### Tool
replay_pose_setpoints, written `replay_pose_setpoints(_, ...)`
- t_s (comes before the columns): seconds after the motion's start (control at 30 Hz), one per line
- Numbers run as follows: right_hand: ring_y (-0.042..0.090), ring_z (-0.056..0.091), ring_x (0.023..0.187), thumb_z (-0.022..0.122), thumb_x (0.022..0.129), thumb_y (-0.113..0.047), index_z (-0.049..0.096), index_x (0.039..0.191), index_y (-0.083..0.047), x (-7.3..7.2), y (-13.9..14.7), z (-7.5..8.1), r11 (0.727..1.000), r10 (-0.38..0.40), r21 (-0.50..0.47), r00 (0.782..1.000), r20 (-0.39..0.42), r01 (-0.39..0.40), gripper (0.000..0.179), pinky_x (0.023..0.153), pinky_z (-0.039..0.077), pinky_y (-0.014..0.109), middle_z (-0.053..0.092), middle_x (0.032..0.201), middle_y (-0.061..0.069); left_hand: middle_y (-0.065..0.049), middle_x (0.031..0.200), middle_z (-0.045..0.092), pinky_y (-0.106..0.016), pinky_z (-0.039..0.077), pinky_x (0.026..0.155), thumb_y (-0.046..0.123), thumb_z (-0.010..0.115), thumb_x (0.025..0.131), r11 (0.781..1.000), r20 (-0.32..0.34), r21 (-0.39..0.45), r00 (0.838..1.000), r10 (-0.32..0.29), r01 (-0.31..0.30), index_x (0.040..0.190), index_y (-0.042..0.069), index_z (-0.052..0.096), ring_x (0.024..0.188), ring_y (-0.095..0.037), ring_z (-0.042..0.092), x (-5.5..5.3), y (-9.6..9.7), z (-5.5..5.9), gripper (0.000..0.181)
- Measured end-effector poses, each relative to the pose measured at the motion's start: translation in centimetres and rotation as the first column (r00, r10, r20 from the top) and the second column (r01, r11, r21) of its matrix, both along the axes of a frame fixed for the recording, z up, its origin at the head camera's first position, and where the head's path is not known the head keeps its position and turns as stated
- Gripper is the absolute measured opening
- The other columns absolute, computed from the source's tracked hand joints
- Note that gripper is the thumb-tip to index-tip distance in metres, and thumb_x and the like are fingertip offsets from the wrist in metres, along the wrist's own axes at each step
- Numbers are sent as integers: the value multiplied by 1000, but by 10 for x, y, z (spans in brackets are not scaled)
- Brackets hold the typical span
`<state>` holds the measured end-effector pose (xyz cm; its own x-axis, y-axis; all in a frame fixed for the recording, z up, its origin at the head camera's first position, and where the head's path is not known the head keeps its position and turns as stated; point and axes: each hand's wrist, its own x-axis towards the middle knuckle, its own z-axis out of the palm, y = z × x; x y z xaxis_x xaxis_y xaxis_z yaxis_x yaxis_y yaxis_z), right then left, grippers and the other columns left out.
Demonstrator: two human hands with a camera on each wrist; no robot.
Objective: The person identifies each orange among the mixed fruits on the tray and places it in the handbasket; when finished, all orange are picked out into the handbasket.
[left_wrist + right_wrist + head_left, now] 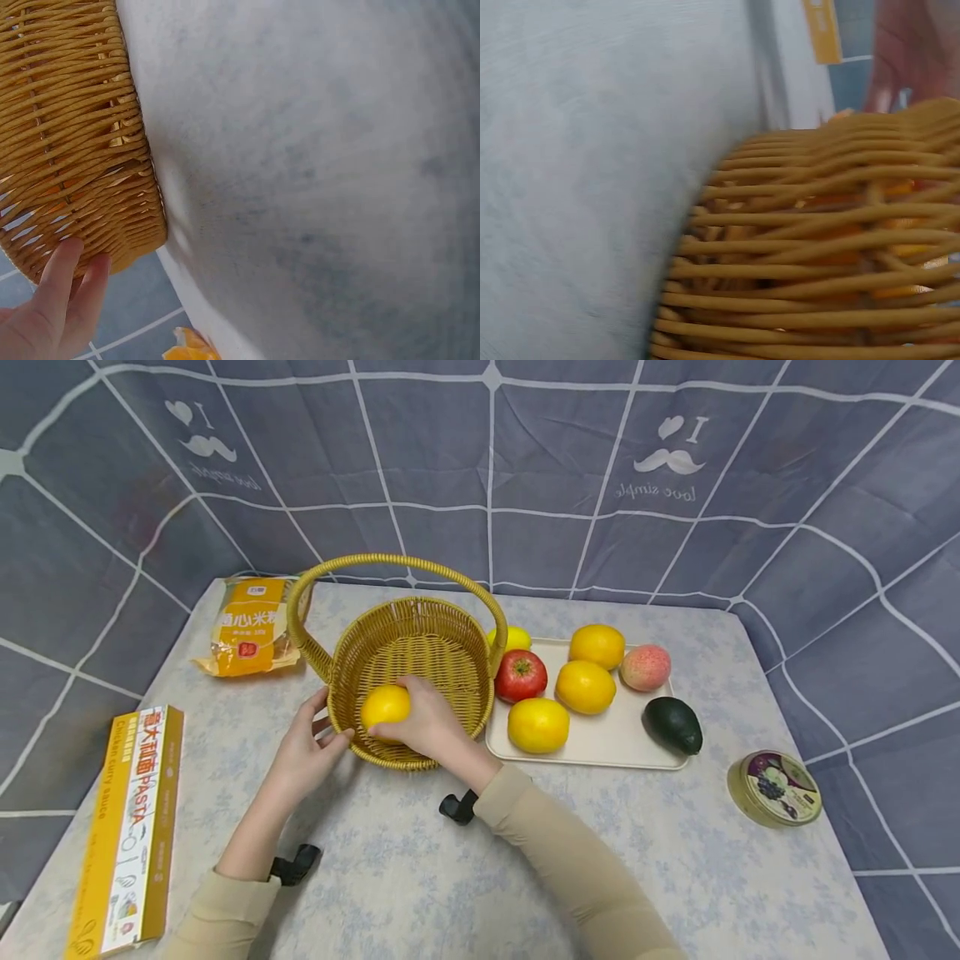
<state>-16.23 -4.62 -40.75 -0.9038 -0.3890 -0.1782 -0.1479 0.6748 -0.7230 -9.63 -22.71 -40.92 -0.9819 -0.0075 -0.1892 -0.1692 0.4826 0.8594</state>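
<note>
A round wicker basket (420, 670) with a tall arched handle stands on the table. My right hand (427, 718) reaches over its near rim and holds a yellow-orange fruit (386, 710) low inside, with the fingers and thumb about its right side. At the basket's left, my left hand (311, 745) touches the outer wall, its thumb by the rim. The left wrist view shows two of its fingers (56, 289) extended against the wicker wall (67, 135). In the right wrist view the wicker (817, 247) covers the right hand; orange colour shows through gaps.
Right of the basket, a cream tray (600, 750) bears several yellow fruits (538, 725), a red apple (521, 676), a peach (646, 667) and an avocado (672, 725). A round tin (776, 788) sits far right. Leftward are a pasta box (127, 827) and a yellow packet (251, 627).
</note>
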Motion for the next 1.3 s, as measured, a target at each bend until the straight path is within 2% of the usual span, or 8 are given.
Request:
replay_pose_setpoints(0.13,24,55,125,81,80,-41,44,147,-10,0,-1,-2,999,33,15,999,-9,-33,82,100,52,37,50,146,10,-21,163,12,-53,48,104,11,53,101,1000,8,11,1000,7,-7,159,7,0,141,-47,34,0,0,0,79)
replay_pose_setpoints(0.27,25,52,131,81,80,-39,43,148,-11,-2,1,0,998,54,31,999,-6,-54,83,107,48,40,48,148,10,-24,161,13,-52,44,108,14,53,102,999,18,49,1000,-13,12,159,9,-3,143,-46,30,-1,-1,-1,80)
replay_pose_setpoints(0.53,25,46,137,79,84,-31,39,151,-11,-3,10,5,994,98,39,995,5,-98,81,112,44,42,43,153,8,-28,159,16,-51,41,109,15,53,102,997,13,69,999,-37,36,159,9,-5,144,-46,30,-3,-1,-2,81)
replay_pose_setpoints(0.9,24,41,141,75,88,-32,42,150,-18,3,38,26,985,173,1,983,-65,-174,72,117,38,43,43,153,4,-23,162,10,-52,40,110,14,52,102,998,25,59,999,-31,29,159,11,-7,144,-46,28,-4,-2,-2,82)
replay_pose_setpoints(1.0,22,44,139,74,88,-34,45,148,-20,7,55,32,980,188,-41,977,-99,-193,68,115,40,41,46,152,1,-23,163,9,-53,40,110,15,52,102,998,29,57,999,-35,33,159,12,-7,145,-46,27,-4,-3,-2,82)
replay_pose_setpoints(1.1,21,50,133,75,88,-32,50,144,-19,12,79,35,972,175,-136,978,-114,-190,63,111,45,39,48,149,0,-23,163,9,-53,39,111,14,52,103,998,35,56,999,-39,37,159,12,-8,145,-46,26,-3,-2,-2,82)
replay_pose_setpoints(1.2,20,54,128,77,86,-28,55,140,-16,14,107,36,959,147,-224,981,-127,-173,60,107,49,36,52,144,1,-24,162,10,-54,39,111,15,52,103,998,38,53,998,-40,38,159,11,-8,145,-46,27,-2,-2,-1,82)
replay_pose_setpoints(1.3,24,55,128,79,84,-22,58,136,-12,14,135,36,949,99,-284,986,-137,-134,57,109,48,37,57,139,3,-26,161,12,-55,39,111,16,51,103,998,37,43,999,-39,37,159,11,-8,144,-47,27,0,-3,-1,81)
